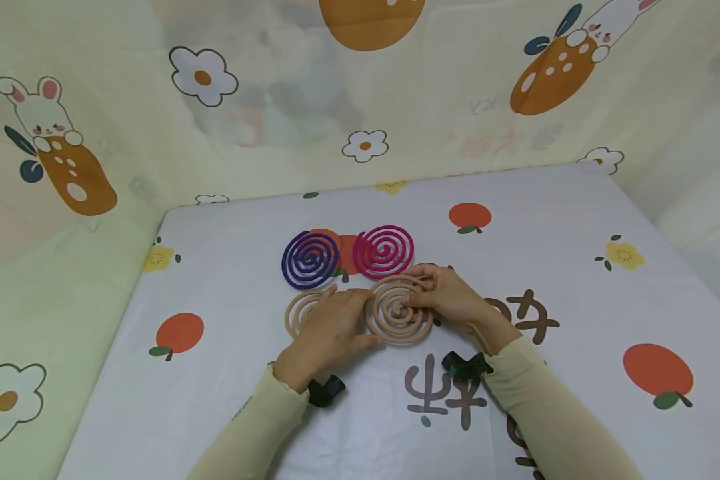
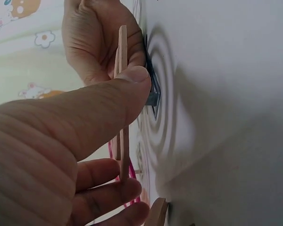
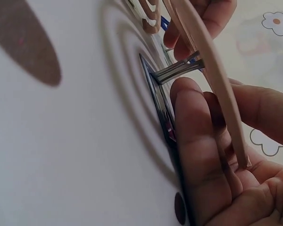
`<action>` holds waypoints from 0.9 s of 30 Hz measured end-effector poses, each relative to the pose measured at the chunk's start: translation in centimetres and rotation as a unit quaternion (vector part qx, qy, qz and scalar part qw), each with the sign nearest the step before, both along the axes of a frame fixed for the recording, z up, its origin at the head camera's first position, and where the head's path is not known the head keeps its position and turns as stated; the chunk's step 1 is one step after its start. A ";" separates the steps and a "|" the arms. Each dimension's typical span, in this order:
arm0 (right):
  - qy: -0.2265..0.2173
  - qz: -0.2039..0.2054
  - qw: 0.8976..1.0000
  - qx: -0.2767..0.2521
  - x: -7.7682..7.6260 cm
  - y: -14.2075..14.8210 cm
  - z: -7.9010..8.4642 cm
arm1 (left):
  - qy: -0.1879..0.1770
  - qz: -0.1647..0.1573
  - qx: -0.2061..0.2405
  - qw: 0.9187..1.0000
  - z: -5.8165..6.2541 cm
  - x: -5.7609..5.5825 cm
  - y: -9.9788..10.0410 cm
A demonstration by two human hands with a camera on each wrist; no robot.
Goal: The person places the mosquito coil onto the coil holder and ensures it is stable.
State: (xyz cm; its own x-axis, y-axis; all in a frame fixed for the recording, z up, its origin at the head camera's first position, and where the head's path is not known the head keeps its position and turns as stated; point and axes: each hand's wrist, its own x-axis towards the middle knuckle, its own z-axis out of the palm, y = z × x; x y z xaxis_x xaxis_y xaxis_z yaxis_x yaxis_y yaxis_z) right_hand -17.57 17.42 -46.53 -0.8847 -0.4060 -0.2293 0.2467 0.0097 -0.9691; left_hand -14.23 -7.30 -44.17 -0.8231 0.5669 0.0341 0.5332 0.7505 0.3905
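Both hands hold a light brown mosquito coil [image 1: 398,310] just above the table. My left hand [image 1: 331,327] grips its left edge, thumb and fingers curled at the rim. On the opposite side, my right hand [image 1: 456,301] has its thumb on top of the coil and fingers beneath. Under the coil, a small metal coil stand [image 3: 179,69] rises with its prong meeting the coil's middle; right-hand fingers lie beside the stand. Another brown coil [image 1: 287,317] lies partly hidden behind the left hand.
A dark blue coil [image 1: 310,260] and a magenta coil [image 1: 384,251] lie side by side beyond the hands. The white tablecloth [image 1: 216,413] has printed fruit and lettering. A patterned curtain [image 1: 288,153] stands along the table's back edge.
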 end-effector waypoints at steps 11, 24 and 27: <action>0.010 -0.009 0.999 0.043 0.1 0.2 0.0 | -0.002 0.000 -0.006 1.000 -0.1 0.0 -0.1; 0.043 -0.018 0.992 0.113 0.4 0.5 0.6 | 0.009 0.000 -0.020 1.000 -0.1 -0.1 -0.3; 0.050 -0.022 0.989 0.136 0.5 0.6 0.7 | 0.010 0.001 -0.023 1.000 -0.1 0.0 -0.3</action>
State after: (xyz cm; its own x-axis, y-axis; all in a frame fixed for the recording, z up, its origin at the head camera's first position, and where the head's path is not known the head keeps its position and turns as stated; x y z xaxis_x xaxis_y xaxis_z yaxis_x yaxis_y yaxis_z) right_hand -17.11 18.06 -45.82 -0.9243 -0.3011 -0.2347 0.1552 0.2653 -0.9516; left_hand -14.27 -7.63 -44.25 -0.8235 0.5668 0.0236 0.5389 0.7686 0.3447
